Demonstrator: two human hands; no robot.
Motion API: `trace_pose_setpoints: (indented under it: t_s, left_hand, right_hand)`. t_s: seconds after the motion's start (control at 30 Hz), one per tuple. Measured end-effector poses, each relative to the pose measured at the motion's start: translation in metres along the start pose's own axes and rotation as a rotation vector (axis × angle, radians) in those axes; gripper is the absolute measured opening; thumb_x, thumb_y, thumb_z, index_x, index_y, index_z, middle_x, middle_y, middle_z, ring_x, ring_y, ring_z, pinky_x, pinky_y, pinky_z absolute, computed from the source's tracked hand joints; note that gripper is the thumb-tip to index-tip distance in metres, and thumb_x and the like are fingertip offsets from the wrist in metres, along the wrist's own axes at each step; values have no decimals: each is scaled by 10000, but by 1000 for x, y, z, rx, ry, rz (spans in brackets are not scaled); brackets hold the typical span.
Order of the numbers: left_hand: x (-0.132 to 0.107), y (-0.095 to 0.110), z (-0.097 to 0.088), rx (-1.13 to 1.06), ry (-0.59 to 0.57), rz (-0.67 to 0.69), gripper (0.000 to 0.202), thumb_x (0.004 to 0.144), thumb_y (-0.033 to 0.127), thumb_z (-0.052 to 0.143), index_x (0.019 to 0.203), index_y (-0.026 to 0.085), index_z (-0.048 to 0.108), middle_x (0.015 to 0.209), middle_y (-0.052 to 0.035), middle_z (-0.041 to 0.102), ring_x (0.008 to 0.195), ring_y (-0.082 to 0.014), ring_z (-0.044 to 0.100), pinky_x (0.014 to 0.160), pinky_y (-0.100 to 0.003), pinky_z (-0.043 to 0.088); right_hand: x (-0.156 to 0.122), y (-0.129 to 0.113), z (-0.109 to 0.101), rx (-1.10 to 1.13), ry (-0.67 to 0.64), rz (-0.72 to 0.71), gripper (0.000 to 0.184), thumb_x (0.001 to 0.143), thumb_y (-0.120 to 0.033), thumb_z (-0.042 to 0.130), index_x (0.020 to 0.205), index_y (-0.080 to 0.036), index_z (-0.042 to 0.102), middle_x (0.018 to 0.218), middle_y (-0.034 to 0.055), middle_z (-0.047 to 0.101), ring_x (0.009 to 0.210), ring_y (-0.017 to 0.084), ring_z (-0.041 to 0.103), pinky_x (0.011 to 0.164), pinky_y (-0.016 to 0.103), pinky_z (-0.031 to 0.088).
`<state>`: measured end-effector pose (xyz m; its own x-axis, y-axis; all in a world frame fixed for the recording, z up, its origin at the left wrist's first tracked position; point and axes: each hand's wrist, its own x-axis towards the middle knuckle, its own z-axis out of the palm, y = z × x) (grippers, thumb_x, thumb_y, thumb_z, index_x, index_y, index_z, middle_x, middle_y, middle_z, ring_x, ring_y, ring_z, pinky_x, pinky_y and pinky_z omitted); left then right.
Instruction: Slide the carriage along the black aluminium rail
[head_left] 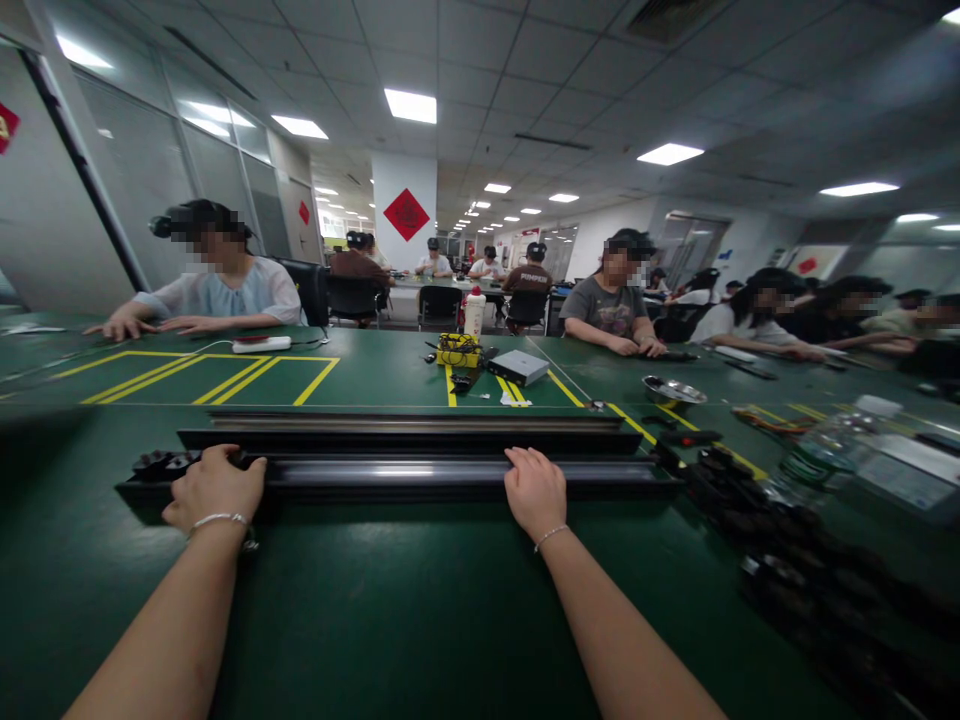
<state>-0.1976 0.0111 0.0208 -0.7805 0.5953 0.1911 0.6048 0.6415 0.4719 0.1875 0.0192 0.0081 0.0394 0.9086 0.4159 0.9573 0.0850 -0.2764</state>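
A long black metal rail [390,477] with a shiny, channel-like face lies across the green table in front of me. My left hand [217,487] is closed over its left end, thumb toward the right. Beside that hand, a dark toothed part [161,464] sits in the rail's end, partly hidden by my fingers. Toward the rail's right side my right hand [537,490] has its fingers curled over the near edge. Just behind, a second long black rail [409,438] lies parallel, apart from my hands.
Several black parts [795,560] are heaped at right, near a clear plastic bottle [817,450] and a metal bowl [673,392]. Farther back are a yellow box with cables [458,350], a grey box [519,366] and a power strip [261,344]. Other people sit around the table.
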Motion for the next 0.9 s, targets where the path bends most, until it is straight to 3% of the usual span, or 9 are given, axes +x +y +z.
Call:
trace_pose_setpoints:
  t_s: [0.27,0.9]
  left_hand:
    - [1,3,-4,60,-45,1,528,705,556,383,1118,232,442,1152,-156,513,1089,-340,426,817,-493,340]
    - [3,1,-3,78,-32,13,525,699,572,371,1108,254,451,1128,-139,533,1050,-337,457,798,-484,347]
  right_hand:
    - [0,-1,-3,13,-36,11,417,808,-233,289,1138,-241,543,1208,10,524,1164,174,371,936,342,246]
    - [0,1,2,-34,18,-9,406,799,-229,304,1122,-258,549,1195,0,534,1149,166,384,926,330,250]
